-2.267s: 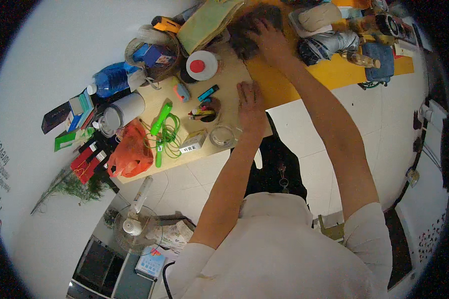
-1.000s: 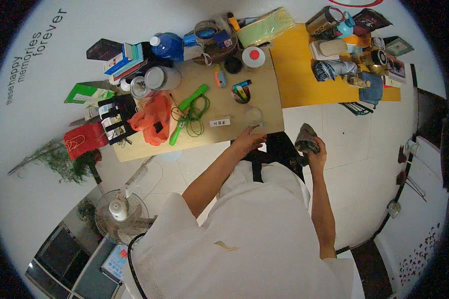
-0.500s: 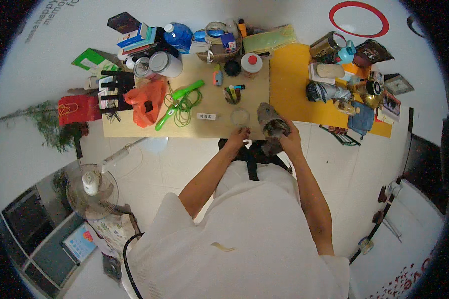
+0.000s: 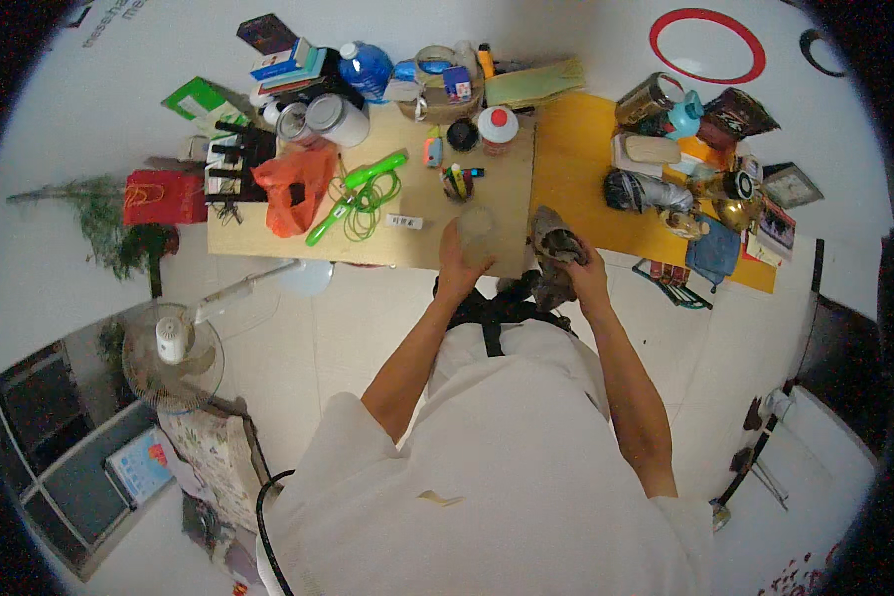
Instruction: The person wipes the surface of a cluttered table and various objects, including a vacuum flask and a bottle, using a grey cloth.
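Observation:
My left hand (image 4: 460, 262) is at the table's front edge, its fingers and thumb curled round a clear, round thing (image 4: 478, 228) that looks like a lid or small tub; I cannot tell which. To its right, my right hand (image 4: 588, 274) grips the side of a grey-brown, shoe-like thing (image 4: 546, 227) with a dark opening. This is tilted over the table edge, and its lower part hangs before my lap. Beyond my hands stand a small holder with pens (image 4: 457, 183), a black round thing (image 4: 461, 134) and a red-topped jar (image 4: 498, 126).
Left on the table (image 4: 377, 243) are a white label strip (image 4: 404, 222), a green skipping rope (image 4: 370, 204), an orange plastic bag (image 4: 293, 189) and a white-lidded tin (image 4: 337, 121). A yellow surface (image 4: 576, 179) at right carries jars and a wrapped bundle (image 4: 646, 191). A fan (image 4: 172, 343) stands lower left.
My left hand has moved forward from the table edge and taken hold of the clear round thing. My right hand has shifted slightly right, turning the shoe-like thing more upright.

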`<state>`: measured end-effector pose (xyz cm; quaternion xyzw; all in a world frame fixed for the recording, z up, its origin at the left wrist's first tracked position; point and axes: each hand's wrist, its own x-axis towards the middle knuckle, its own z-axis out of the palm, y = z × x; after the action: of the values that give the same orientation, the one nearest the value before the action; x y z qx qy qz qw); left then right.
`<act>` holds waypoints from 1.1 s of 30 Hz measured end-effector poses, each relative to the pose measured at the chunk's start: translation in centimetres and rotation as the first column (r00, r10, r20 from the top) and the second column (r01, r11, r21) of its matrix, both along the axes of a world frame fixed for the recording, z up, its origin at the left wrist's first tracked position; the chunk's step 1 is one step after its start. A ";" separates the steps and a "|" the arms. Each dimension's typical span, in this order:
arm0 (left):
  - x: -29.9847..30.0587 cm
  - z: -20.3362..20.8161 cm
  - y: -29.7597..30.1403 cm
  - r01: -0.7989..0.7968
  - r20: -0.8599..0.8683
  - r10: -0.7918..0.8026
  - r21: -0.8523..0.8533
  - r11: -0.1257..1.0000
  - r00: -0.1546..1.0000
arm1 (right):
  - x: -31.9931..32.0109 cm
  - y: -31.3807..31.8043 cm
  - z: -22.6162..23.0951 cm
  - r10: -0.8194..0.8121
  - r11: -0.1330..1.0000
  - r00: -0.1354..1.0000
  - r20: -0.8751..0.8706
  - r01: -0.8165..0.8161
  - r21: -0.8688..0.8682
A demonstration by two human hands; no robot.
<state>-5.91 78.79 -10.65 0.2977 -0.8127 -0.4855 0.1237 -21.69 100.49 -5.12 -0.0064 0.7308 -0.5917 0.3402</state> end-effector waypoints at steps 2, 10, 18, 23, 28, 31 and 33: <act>0.6 -1.4 -1.6 0.016 -0.038 -0.018 -0.053 0.998 0.999 | 0.4 0.1 1.4 -0.031 0.999 0.997 0.070 0.029 0.026; -2.9 -0.3 -4.0 0.107 0.057 -0.118 0.164 0.981 0.991 | 1.9 0.9 2.5 -0.090 0.996 0.995 0.040 0.090 0.008; -2.7 1.7 -2.4 0.234 -0.097 -0.228 0.053 0.971 0.969 | 4.5 -5.9 5.7 -0.093 0.996 0.996 0.009 0.093 0.004; -5.2 5.6 -1.8 0.284 -0.187 -0.297 -0.094 0.954 0.936 | 5.9 -8.1 6.2 -0.075 0.988 0.915 -0.396 0.123 0.098; -9.3 10.1 -2.0 0.416 -0.345 -0.408 -0.056 0.908 0.845 | 4.2 -8.8 7.7 -0.228 0.965 0.789 -0.570 0.260 -0.027; -9.9 13.7 -0.8 0.455 -0.284 -0.449 -0.047 0.889 0.847 | 1.0 -7.5 8.5 -0.341 0.938 0.793 -0.504 0.319 -0.132; -9.8 14.6 0.3 0.412 -0.284 -0.414 -0.071 0.909 0.865 | -0.5 -6.9 10.3 -0.406 0.914 0.845 -0.348 0.364 -0.181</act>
<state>-15.73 79.13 3.98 0.0413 -0.8319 -0.5362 0.1371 -22.18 93.57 5.16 0.0083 0.7357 -0.6740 0.0664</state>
